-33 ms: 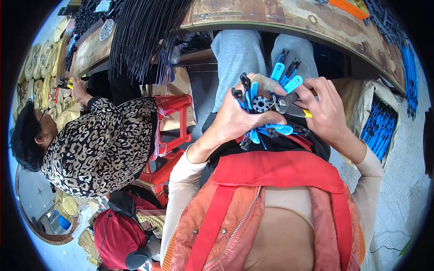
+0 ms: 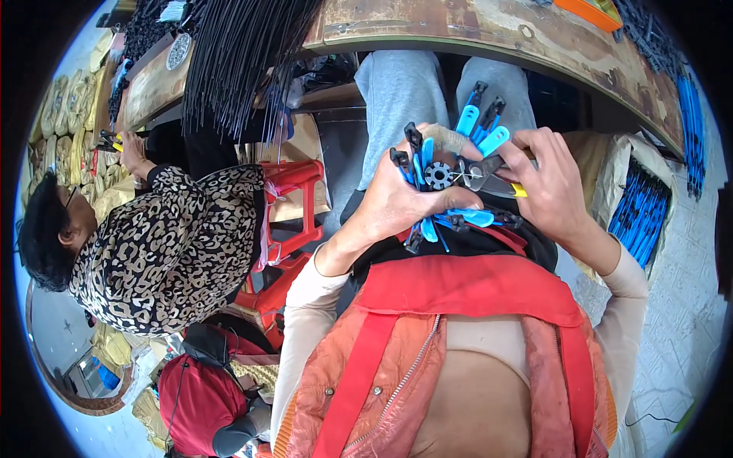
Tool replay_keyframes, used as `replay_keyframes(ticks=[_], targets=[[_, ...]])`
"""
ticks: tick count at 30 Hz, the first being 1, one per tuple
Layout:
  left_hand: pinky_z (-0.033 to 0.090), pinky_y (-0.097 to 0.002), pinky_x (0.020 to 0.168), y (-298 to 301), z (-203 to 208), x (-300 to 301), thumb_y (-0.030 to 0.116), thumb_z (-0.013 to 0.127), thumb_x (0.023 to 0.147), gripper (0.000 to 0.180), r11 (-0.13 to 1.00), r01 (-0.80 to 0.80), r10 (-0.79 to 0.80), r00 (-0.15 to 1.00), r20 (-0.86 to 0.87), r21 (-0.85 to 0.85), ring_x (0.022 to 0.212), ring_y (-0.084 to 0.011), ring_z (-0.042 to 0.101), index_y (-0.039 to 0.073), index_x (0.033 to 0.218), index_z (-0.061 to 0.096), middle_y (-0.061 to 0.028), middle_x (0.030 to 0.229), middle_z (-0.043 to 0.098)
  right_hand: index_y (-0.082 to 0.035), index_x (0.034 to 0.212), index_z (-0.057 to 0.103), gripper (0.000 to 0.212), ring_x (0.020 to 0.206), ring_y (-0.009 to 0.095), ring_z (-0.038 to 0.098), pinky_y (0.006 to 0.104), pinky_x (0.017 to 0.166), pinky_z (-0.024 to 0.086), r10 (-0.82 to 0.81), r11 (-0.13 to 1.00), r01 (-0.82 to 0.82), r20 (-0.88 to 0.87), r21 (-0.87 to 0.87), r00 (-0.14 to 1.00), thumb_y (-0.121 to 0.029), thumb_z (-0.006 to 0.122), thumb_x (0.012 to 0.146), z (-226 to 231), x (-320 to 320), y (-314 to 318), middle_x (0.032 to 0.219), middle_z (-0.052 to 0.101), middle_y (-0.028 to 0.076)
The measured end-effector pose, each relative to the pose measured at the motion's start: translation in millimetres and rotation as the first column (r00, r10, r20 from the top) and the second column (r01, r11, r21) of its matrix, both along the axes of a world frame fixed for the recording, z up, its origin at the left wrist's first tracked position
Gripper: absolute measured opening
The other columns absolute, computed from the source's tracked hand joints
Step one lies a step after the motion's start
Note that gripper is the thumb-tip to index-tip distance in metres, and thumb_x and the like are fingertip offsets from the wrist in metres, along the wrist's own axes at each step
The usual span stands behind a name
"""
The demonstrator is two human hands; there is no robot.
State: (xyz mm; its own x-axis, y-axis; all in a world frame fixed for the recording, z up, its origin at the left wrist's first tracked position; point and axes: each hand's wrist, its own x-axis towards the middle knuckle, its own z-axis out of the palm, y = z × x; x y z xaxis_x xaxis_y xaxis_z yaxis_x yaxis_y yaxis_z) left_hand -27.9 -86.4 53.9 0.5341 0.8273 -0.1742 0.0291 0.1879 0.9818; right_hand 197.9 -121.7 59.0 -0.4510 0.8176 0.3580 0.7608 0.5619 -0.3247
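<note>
Clip assembly (image 2: 440, 177), its blue-and-black clips (image 2: 493, 142) splayed around a notched dark hub (image 2: 437, 175), sits just right of the frame's centre, held above the person's lap. At the left side, a co-worker (image 2: 164, 252) in a patterned top holds a yellow-handled tool (image 2: 115, 142). Towards the upper centre-left, a sheaf of thin black rods (image 2: 229, 69) hangs over the edge of the tabletop (image 2: 473, 27). In the middle, the left hand (image 2: 393, 191) is wrapped around the assembly, thumb and fingers encircling the hub. Beside it, the pliers (image 2: 482, 174) reach in towards thin pale wire (image 2: 461, 174); whether their jaws grip it, I cannot tell. The right hand (image 2: 551, 183) is curled around their handles. The step in hand looks like working that wire at the hub, which would call for a firm left hold and a controlled squeeze. Farther right, an open sack (image 2: 613, 166) contains blue-and-black pieces (image 2: 641, 210). No brand, label or writing is readable anywhere in view
</note>
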Motion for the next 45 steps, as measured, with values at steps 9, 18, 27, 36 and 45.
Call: replay_keyframes(ticks=[9,18,27,36,45], targets=[[0.047,-0.0278,0.077,3,-6,-1,0.009,0.089,0.06,0.044,1.0,0.026,-0.027,0.998,0.053,0.013,0.085,-0.0131,0.057,0.007,0.099,0.068,-0.0018,0.096,0.062,0.0,0.106,0.058,0.039,0.084,0.032,0.054,0.0407,0.072,0.042,0.025,0.997,-0.03,0.061,0.07,0.998,-0.003,0.07,0.07,5,-1,3,0.096,0.054,0.015],[0.049,-0.0266,0.067,13,19,-2,0.0,0.089,0.058,0.053,0.991,0.107,-0.108,0.994,0.018,0.081,0.074,-0.0129,0.064,0.001,0.103,0.059,-0.0075,0.087,0.067,-0.002,0.11,0.057,0.046,0.068,0.028,0.057,0.0351,0.06,0.044,0.217,0.975,-0.187,0.316,-0.123,0.924,-0.014,0.077,0.071,75,29,12,0.079,0.059,0.01],[0.05,-0.025,0.07,18,10,-1,-0.008,0.086,0.058,0.061,0.97,0.238,-0.242,0.963,0.114,0.049,0.079,-0.0117,0.062,0.001,0.11,0.056,-0.0046,0.089,0.063,-0.002,0.109,0.052,0.05,0.064,0.034,0.06,0.0379,0.06,0.049,0.003,0.59,-0.129,-0.157,-0.797,0.988,-0.023,0.079,0.073,54,20,-5,0.073,0.059,0.011],[0.047,-0.0229,0.068,11,8,-4,-0.001,0.084,0.067,0.047,0.994,0.109,-0.111,0.99,0.092,0.021,0.076,-0.007,0.058,0.005,0.105,0.057,-0.0002,0.079,0.061,0.003,0.116,0.05,0.046,0.082,0.03,0.063,0.0377,0.073,0.05,0.093,0.748,-0.093,-0.035,-0.657,0.995,-0.018,0.073,0.082,80,29,5,0.092,0.059,0.013],[0.045,-0.0211,0.065,23,3,-8,0.0,0.081,0.071,0.048,0.99,0.135,-0.127,0.973,0.192,-0.03,0.072,-0.0081,0.056,0.002,0.109,0.053,-0.0002,0.08,0.059,0.001,0.126,0.044,0.044,0.082,0.041,0.061,0.0413,0.075,0.048,0.1,0.956,-0.087,0.033,-0.281,0.994,-0.01,0.059,0.086,60,16,-4,0.09,0.057,0.019]])
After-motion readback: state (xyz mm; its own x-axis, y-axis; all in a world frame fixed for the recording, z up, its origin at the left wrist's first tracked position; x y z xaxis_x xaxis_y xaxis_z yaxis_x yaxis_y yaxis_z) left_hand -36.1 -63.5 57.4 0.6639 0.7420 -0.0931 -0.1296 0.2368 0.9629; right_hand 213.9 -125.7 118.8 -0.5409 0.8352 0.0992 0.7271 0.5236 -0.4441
